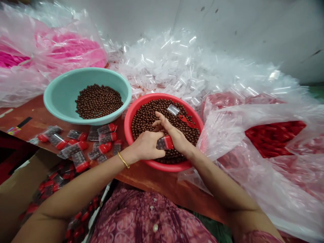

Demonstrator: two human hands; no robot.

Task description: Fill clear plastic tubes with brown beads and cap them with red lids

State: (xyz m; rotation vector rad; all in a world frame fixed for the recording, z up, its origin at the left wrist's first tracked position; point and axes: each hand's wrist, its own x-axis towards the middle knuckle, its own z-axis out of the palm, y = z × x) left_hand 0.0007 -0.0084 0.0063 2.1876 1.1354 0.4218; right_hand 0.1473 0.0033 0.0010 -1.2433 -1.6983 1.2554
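Hands: left hand point(145, 145), wearing a gold bangle point(123, 160), is closed around the dark-filled body of a clear tube with a red cap point(164, 142). Right hand point(176, 133) is narrow, its index finger stretched out over the beads and its palm side against the red cap; whether it grips the tube, I cannot tell.
Tube: centre of the frame, held just above the beads, cap pointing right.
Red basin point(129, 125): directly under both hands, full of brown beads point(149, 116).
On the beads: one small clear tube point(173, 109) and a small red plastic piece point(186, 121), upper right of the basin.
Teal basin point(60, 101): upper left of the red basin and just beside it, holding more beads point(98, 101).
Worktop point(141, 179): reddish-brown; capped, filled tubes point(73, 143) lie in a loose group left of the red basin.
Cardboard box point(15, 192): lower left, with more filled tubes point(54, 185).
Plastic bags: pink contents point(68, 47) upper left, red caps point(275, 138) right.
Heap: clear empty tubes point(182, 67), along the wall point(253, 33).
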